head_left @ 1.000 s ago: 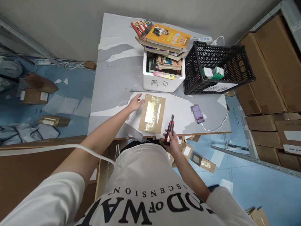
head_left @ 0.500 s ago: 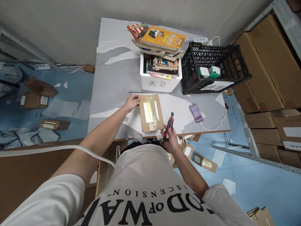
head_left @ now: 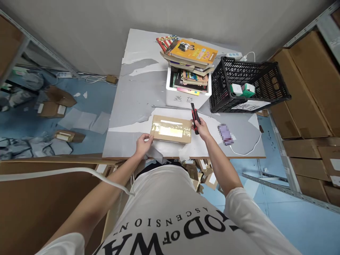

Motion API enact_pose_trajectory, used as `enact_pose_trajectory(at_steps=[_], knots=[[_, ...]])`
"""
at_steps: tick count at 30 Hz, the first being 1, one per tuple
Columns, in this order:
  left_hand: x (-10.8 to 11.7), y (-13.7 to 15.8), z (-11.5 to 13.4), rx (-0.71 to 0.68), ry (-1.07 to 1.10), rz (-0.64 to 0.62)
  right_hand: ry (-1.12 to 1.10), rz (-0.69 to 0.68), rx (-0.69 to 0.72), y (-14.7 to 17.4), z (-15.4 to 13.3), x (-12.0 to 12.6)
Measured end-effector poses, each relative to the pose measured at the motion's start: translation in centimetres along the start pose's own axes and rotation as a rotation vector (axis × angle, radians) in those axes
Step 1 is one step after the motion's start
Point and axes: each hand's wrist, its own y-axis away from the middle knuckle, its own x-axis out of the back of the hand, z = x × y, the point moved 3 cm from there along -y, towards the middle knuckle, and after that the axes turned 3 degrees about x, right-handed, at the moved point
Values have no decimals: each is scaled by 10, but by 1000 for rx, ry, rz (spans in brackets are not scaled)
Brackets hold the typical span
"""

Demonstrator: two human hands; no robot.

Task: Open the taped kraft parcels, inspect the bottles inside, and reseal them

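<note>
A flat cardboard box (head_left: 170, 122) with shiny clear tape and pale labels lies lengthwise near the front of the table. My left hand (head_left: 144, 143) pinches its left end at the near corner. In my right hand (head_left: 201, 128) is a red and black box cutter (head_left: 194, 117), its dark blade end pointing away from me. The right fingers also reach the box's right end, partly hidden behind the cutter. Behind the box stands a white bin (head_left: 183, 101) filled with books, with an orange book (head_left: 195, 50) on top of the pile.
A black plastic crate (head_left: 249, 79) holding small green-white boxes stands at the table's back right. A blurred purple object (head_left: 225, 134) with a white cable lies right of my hand. Large cartons (head_left: 305, 85) fill the right-hand shelf; parcels and bags lie on the blue floor (head_left: 90, 101).
The box has turned from upright to lengthwise across the table. My left hand has come nearer to me, to its left end; my right hand has moved forward with the box cutter.
</note>
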Motion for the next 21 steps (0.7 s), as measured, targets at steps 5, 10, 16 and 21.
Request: enact_pose_trajectory(at_steps=[5, 10, 16, 21], knots=[[10, -1, 15, -152, -331, 10, 96, 67, 69, 27, 14, 13], [-10, -12, 61, -648, -702, -170, 413, 87, 31, 95, 31, 31], [-44, -17, 79, -829, -997, -387, 757, 8, 56, 128, 28, 21], [-50, -17, 74, -814, -1018, -341, 1082, 7, 67, 127, 10, 4]])
